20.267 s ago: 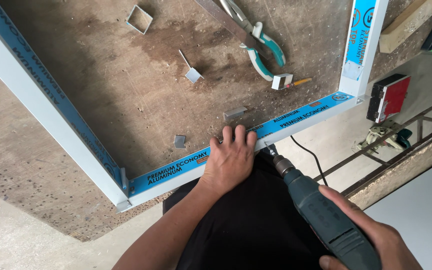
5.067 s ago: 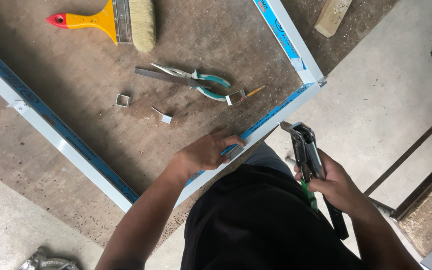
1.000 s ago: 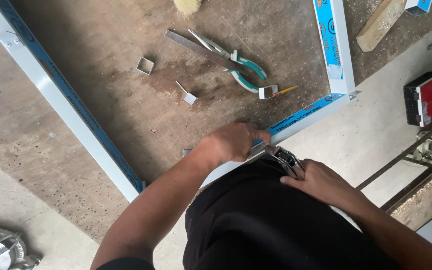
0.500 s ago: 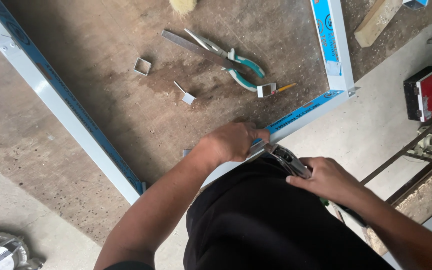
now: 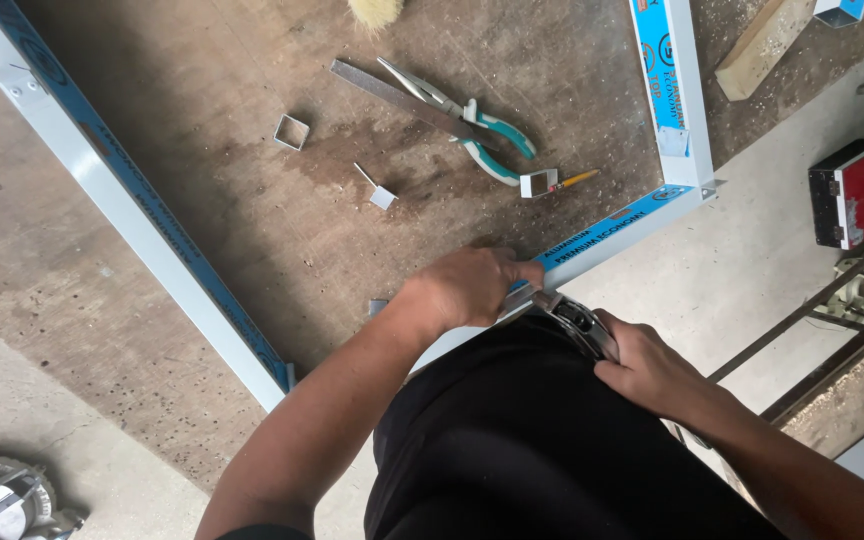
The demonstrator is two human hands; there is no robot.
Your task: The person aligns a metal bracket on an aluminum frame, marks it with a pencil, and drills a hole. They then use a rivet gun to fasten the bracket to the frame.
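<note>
A white aluminium frame [image 5: 132, 200] with blue protective film lies on a brown board. My left hand [image 5: 467, 290] presses down on the frame's near bar [image 5: 607, 235], fingers curled over it. My right hand [image 5: 652, 375] grips a grey metal hand tool [image 5: 577, 322], a riveter by its look, whose nose touches the near bar just beside my left fingers. My black-clothed torso hides the lower part of the bar and most of the tool's handles.
On the board lie teal-handled pliers [image 5: 477, 135], a flat metal file [image 5: 402, 98], a pencil [image 5: 574, 180], a small square tube offcut [image 5: 292, 132] and a bracket [image 5: 382, 195]. A red box [image 5: 857, 190] sits on the concrete at right, a wooden block [image 5: 767, 45] at top right.
Over the last second the view shifted slightly; my right hand has drawn the tool in closer along the bar. Earlier, my right hand held a power drill at this spot.
</note>
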